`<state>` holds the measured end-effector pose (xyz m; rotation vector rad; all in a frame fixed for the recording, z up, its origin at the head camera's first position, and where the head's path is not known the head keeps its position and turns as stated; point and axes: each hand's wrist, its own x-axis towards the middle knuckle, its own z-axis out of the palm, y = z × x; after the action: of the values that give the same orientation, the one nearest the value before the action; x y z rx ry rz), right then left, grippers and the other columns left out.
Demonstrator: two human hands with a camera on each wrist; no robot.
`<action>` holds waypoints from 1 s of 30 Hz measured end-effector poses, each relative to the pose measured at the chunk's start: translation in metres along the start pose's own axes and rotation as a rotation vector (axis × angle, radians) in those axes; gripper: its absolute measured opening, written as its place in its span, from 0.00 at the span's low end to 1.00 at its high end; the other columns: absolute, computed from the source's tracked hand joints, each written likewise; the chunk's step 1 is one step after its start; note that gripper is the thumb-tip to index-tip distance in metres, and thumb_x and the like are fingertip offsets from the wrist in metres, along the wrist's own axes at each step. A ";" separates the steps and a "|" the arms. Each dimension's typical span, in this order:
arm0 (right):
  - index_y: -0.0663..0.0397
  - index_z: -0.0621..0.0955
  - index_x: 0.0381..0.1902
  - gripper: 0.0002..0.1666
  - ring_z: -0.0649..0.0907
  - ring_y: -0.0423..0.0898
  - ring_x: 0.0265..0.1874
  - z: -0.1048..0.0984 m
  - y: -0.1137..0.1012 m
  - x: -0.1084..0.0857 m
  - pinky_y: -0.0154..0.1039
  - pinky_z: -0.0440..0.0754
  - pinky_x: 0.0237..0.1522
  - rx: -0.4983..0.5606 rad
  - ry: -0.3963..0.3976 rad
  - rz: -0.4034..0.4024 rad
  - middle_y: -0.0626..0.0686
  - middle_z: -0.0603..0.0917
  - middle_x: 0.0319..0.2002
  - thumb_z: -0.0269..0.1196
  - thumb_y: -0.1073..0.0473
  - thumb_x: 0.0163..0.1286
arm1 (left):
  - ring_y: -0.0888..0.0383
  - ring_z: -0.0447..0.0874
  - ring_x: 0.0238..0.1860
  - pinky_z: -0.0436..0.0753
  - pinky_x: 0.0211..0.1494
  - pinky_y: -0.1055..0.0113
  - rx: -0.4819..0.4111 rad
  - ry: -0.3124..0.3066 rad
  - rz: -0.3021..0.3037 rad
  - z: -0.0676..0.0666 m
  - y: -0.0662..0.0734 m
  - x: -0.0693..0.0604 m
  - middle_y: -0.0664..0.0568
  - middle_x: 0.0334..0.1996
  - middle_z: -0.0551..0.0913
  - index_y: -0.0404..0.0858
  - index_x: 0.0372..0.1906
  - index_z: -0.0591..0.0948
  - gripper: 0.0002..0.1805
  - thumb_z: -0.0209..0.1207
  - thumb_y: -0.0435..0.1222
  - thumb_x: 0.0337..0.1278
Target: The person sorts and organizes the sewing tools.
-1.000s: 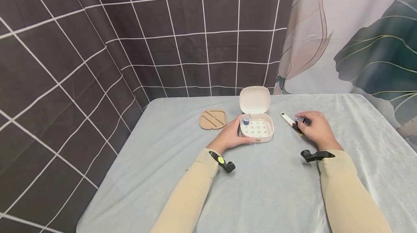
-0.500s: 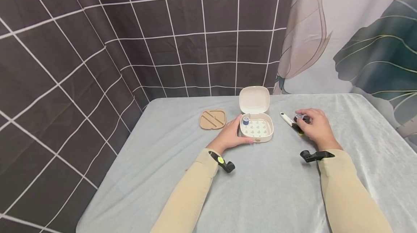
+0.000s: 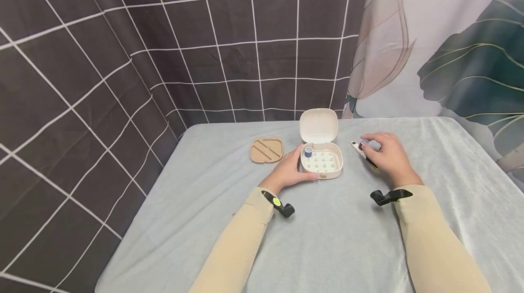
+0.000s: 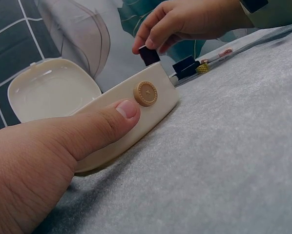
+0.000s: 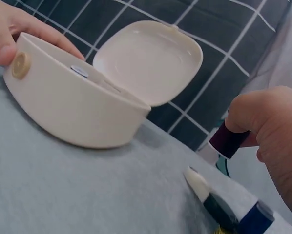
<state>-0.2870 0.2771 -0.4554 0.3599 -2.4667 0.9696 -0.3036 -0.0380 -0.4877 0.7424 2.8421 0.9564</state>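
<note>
Head view: left fingers [image 3: 294, 155] grip a box [image 3: 333, 174] on grey cloth [image 3: 327, 229] (gridded curtain [image 3: 241, 63] behind), right fingers [image 3: 377, 137] a spool [image 3: 364, 142].

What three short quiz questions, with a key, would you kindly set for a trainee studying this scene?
1. Which hand has the dark thread spool in its grip?
2. True or false: the lid of the sewing box is closed.
3. In the head view, the blue thread spool stands in which corner of the sewing box: A) front right, B) back left, C) back right?

Key: 1. The right hand. 2. False; the lid stands open. 3. B.
</note>
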 end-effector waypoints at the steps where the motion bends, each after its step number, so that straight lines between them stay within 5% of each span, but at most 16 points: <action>1: 0.63 0.85 0.50 0.16 0.75 0.65 0.57 0.001 -0.002 0.001 0.62 0.67 0.59 0.001 -0.003 -0.006 0.67 0.85 0.49 0.64 0.61 0.67 | 0.53 0.60 0.76 0.61 0.78 0.59 0.000 -0.001 -0.001 0.000 0.000 0.000 0.51 0.77 0.62 0.47 0.82 0.51 0.64 0.72 0.64 0.44; 30: 0.65 0.85 0.50 0.18 0.78 0.67 0.57 0.047 -0.053 0.035 0.63 0.69 0.64 0.047 -0.141 -0.084 0.68 0.85 0.52 0.67 0.60 0.66 | 0.54 0.62 0.75 0.62 0.77 0.59 0.001 -0.010 -0.001 -0.001 -0.001 0.000 0.53 0.76 0.64 0.49 0.81 0.52 0.63 0.71 0.66 0.43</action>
<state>-0.3110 0.2040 -0.4378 0.5607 -2.5351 0.9994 -0.3042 -0.0392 -0.4870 0.7430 2.8344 0.9482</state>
